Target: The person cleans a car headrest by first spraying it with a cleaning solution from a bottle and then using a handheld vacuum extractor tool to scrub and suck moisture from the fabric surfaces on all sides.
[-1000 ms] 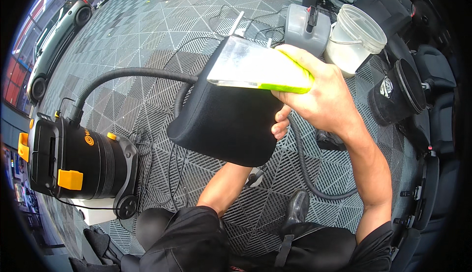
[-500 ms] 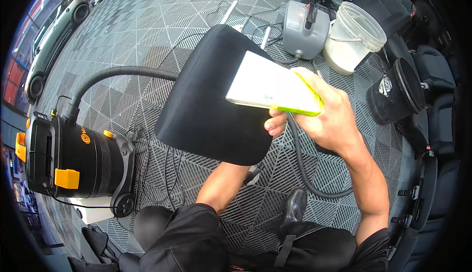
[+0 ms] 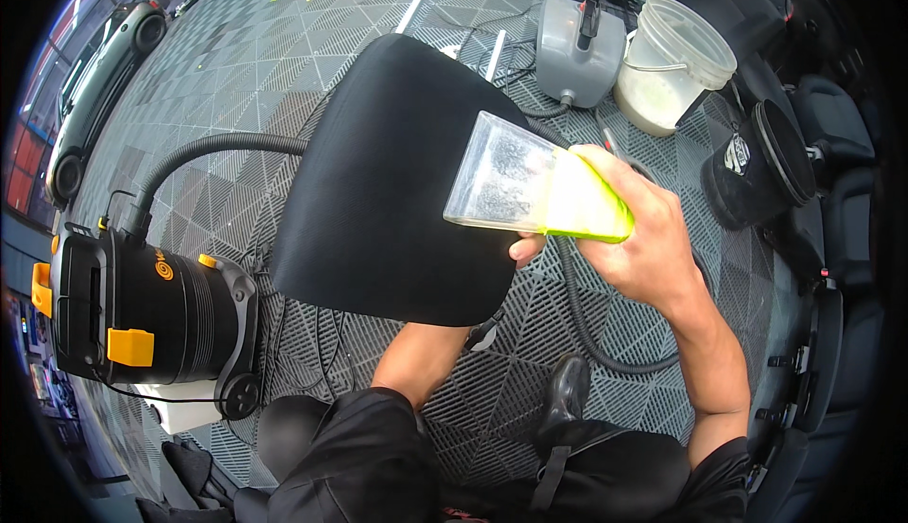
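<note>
Right hand [image 3: 643, 249] grips the clear extractor nozzle [image 3: 534, 187] against the black floor mat [image 3: 388, 183]. Left hand [image 3: 527, 249] supports the mat from beneath, grip hidden. Advise keeping the nozzle mouth flat, strokes overlapping.

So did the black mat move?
Yes. The mat has tipped up and away from the person, its top edge now nearer the grey machine.

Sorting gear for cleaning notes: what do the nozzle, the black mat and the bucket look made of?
Nozzle: clear hard plastic head, see-through, with a glossy lime body. Black mat: probably carpet or textured rubber, matte, no shine. Bucket: whitish translucent plastic with a thin, probably wire handle.
</note>
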`<state>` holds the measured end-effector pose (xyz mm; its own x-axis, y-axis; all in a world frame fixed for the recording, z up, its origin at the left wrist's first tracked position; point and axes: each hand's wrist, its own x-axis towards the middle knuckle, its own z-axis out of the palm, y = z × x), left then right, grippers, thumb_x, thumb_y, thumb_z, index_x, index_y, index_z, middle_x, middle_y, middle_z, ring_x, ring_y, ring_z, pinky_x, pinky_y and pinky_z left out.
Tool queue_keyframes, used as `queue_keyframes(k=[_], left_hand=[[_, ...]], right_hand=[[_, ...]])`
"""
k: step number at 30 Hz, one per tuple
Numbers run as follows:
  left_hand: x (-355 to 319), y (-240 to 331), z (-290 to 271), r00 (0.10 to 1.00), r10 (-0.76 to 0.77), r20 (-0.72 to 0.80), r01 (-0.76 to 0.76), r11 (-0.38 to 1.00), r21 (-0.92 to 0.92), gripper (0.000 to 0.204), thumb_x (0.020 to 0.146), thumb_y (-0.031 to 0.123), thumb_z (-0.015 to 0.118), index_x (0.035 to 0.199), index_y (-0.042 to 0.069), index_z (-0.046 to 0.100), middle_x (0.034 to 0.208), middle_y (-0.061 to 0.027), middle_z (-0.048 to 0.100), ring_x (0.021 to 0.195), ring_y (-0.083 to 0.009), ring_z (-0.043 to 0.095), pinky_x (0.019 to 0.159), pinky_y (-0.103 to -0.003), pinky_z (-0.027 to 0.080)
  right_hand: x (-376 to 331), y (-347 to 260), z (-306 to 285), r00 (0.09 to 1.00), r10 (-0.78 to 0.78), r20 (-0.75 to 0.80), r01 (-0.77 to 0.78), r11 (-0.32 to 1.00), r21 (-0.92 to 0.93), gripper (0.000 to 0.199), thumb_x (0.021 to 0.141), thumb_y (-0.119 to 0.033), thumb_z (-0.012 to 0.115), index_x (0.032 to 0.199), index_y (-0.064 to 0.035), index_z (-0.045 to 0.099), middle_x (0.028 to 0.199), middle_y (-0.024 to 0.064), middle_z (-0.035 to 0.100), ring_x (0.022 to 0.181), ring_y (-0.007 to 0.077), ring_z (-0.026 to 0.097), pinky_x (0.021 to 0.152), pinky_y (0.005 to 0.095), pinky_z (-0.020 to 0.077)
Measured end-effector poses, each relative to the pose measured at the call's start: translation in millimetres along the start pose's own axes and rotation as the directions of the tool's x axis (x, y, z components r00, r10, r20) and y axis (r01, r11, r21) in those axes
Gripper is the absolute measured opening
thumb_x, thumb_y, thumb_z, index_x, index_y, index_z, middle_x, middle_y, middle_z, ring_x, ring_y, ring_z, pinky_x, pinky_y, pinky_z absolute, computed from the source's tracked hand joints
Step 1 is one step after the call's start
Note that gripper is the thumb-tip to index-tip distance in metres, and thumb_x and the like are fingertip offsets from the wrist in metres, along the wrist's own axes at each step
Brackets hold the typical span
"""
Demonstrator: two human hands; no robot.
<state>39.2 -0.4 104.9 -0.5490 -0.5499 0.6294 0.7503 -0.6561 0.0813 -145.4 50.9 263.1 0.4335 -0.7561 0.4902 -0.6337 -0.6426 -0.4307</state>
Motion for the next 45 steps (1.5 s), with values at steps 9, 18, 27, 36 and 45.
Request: queue_keyframes(k=[9,18,27,36,45], left_hand=[[8,-16,17,0.891,0.429,-0.147,-0.289,0.788,0.544,0.039,0.095,0.032,0.068,0.121,0.004,0.062,0.107,-0.011,0.062,0.105,-0.0231,0.058,0.09,-0.034,0.051],[30,-12,12,0.955,0.292,-0.05,-0.292,0.956,0.011,0.018,0.096,0.019,0.069,0.109,0.008,0.064,0.108,-0.005,0.061,0.117,-0.0206,0.055,0.099,-0.037,0.048],[30,-7,1,0.939,0.341,0.049,-0.33,0.93,-0.164,0.013,0.102,0.022,0.057,0.099,0.017,0.068,0.115,-0.0016,0.066,0.126,-0.0226,0.052,0.112,-0.04,0.037],[12,18,48,0.976,0.212,-0.043,-0.216,0.942,-0.259,0.017,0.108,0.021,0.041,0.107,0.006,0.048,0.093,-0.0041,0.059,0.095,-0.0193,0.062,0.094,-0.036,0.049],[-4,4,2,0.964,0.251,-0.088,-0.263,0.951,-0.164,0.032,0.106,0.023,0.049,0.131,0.002,0.049,0.107,-0.0078,0.056,0.098,-0.0209,0.058,0.091,-0.034,0.051]], right_hand=[[-11,-2,1,0.999,0.037,0.018,-0.036,0.998,-0.058,0.07,0.07,-0.012,0.077,0.138,-0.01,0.057,0.101,0.015,0.073,0.086,0.0339,0.073,0.073,0.0424,0.0597],[-23,0,5,0.999,0.031,-0.008,-0.031,0.997,-0.074,0.068,0.07,-0.012,0.077,0.136,-0.0117,0.058,0.092,0.012,0.071,0.08,0.0317,0.071,0.067,0.0416,0.0587],[-31,-1,8,0.999,0.032,0.028,-0.03,0.997,-0.067,0.067,0.07,-0.013,0.077,0.134,-0.0129,0.059,0.084,0.0089,0.067,0.073,0.0297,0.069,0.064,0.0407,0.0576],[-35,-10,-6,0.989,-0.025,0.145,0.026,1.0,0.0,0.065,0.066,-0.014,0.08,0.13,-0.0114,0.064,0.082,0.0093,0.067,0.066,0.0284,0.067,0.062,0.0385,0.0543],[24,-42,-23,0.983,-0.153,0.103,0.133,0.975,0.177,0.074,0.063,-0.001,0.073,0.136,-0.0005,0.06,0.11,0.0202,0.073,0.094,0.0319,0.074,0.084,0.035,0.0563]])
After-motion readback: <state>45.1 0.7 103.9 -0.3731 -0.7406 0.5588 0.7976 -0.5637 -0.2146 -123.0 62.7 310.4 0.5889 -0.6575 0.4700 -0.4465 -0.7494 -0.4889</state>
